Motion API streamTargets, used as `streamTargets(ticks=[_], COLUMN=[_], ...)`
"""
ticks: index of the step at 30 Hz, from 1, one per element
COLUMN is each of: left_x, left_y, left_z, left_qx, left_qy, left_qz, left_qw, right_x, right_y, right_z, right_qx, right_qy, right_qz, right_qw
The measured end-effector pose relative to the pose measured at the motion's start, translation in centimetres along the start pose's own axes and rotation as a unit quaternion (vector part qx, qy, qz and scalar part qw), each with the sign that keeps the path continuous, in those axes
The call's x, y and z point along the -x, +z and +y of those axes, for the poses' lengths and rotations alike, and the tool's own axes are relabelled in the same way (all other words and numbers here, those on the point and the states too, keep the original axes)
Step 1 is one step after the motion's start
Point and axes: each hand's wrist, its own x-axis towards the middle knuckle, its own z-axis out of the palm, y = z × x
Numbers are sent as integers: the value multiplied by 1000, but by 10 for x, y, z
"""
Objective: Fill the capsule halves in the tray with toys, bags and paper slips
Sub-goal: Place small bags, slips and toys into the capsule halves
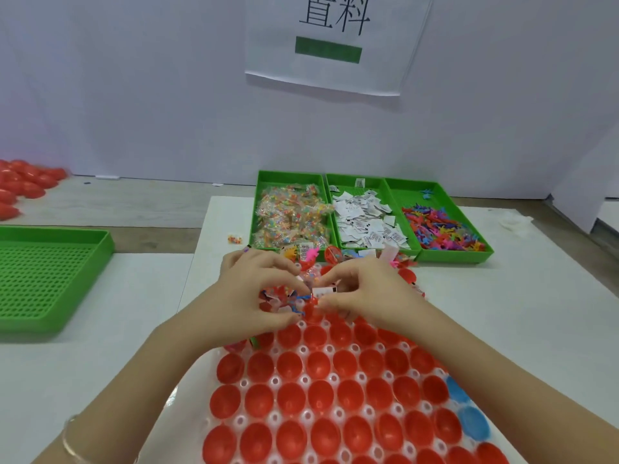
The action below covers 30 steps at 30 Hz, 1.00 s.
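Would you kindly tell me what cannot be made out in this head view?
Head view: capsule halves under the left hand and right hand, contents hidden by the fingers.
Print on the paper slips: too small.
Tray, nearest rows: cut off by the bottom edge.
Wall sign: top cut off by the upper edge.
What the left hand holds: blurred.
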Motion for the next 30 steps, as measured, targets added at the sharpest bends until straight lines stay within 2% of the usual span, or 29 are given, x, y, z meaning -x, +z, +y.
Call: streamTargets(ticks=[6,12,16,23,30], left_x=[1,1,2,3,4], left_y=[7,12,13,0,-12], left_z=[0,5,7,2,-1], left_qx=[-61,-80,-96,-54,-23], left_qy=[10,6,8,-10,-32], left_qz=[9,15,5,91,93], left_qw=[998,997,995,994,995], right_x=[1,-2,-2,-2,-5], right_y=[18,17,14,17,21], right_z=[-1,-14,-17,-16,-11], right_qx=[89,244,266,260,280], right_qy=[1,-61,-67,-64,-109], right_qz=[24,-81,-128,-87,-73], right_qw=[996,964,953,960,951])
